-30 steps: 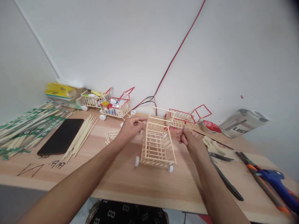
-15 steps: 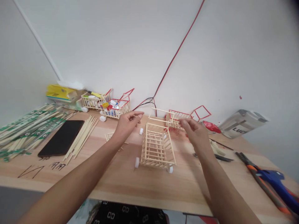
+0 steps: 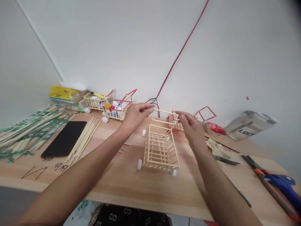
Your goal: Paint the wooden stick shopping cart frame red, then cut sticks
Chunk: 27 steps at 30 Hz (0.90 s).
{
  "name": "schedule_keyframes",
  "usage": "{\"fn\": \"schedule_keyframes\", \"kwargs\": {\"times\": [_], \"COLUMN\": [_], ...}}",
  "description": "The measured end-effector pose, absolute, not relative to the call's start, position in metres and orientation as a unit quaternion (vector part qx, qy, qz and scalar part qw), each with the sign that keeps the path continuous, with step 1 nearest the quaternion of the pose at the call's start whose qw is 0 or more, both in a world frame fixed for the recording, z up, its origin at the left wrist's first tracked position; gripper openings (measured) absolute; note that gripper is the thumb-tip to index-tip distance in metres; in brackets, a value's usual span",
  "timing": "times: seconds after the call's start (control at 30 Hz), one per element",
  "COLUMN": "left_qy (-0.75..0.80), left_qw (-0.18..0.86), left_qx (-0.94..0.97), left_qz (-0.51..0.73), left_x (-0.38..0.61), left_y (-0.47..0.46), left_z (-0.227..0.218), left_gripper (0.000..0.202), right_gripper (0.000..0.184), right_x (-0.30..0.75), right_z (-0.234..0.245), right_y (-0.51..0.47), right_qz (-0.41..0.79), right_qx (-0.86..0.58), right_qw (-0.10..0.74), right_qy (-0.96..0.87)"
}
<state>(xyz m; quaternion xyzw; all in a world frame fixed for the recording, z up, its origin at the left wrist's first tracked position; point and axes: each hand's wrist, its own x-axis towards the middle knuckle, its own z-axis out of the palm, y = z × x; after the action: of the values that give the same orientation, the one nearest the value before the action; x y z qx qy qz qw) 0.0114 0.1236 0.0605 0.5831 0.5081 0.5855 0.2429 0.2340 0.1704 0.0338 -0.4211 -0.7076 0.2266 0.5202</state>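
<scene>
A small shopping cart of thin wooden sticks (image 3: 162, 165) stands on white wheels in front of me. At its far end rises a stick handle (image 3: 166, 111). My left hand (image 3: 137, 116) is closed, with thumb and fingertips pinched at the handle's left end. At the right end, the thumb and index finger of my right hand (image 3: 192, 125) are pinched on the same crossbar. Short cut sticks (image 3: 123, 148) lie left of the cart, partly behind my left forearm.
Finished carts with red trim (image 3: 117, 113) stand by the wall, one (image 3: 174, 121) behind my right hand. To the left are a phone (image 3: 64, 138), loose sticks (image 3: 83, 138) and packaged chopsticks (image 3: 30, 133). Pliers (image 3: 256, 171), a blue glue gun (image 3: 283, 186) and a red-stained cup (image 3: 215, 128) are at right.
Both hands have moved inward to the handle and now touch its two ends; before, they were apart from it. The view has shifted slightly, and the cart stays in place.
</scene>
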Motion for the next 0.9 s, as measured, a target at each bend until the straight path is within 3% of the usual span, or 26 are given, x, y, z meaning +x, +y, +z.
{"fn": "schedule_keyframes", "kwargs": {"times": [0.5,0.9], "left_qy": [0.504,0.510], "left_qw": [0.189,0.207], "left_qx": [0.616,0.603], "left_qz": [0.576,0.577], "left_x": [0.022,0.023], "left_y": [0.131,0.132], "left_z": [0.060,0.058], "left_gripper": [0.017,0.018], "right_gripper": [0.038,0.027], "right_x": [0.238,0.238], "right_z": [0.023,0.018], "right_y": [0.162,0.164], "right_qz": [0.253,0.264], "right_qx": [-0.426,-0.413], "right_qw": [0.496,0.504], "right_qy": [-0.713,-0.711]}}
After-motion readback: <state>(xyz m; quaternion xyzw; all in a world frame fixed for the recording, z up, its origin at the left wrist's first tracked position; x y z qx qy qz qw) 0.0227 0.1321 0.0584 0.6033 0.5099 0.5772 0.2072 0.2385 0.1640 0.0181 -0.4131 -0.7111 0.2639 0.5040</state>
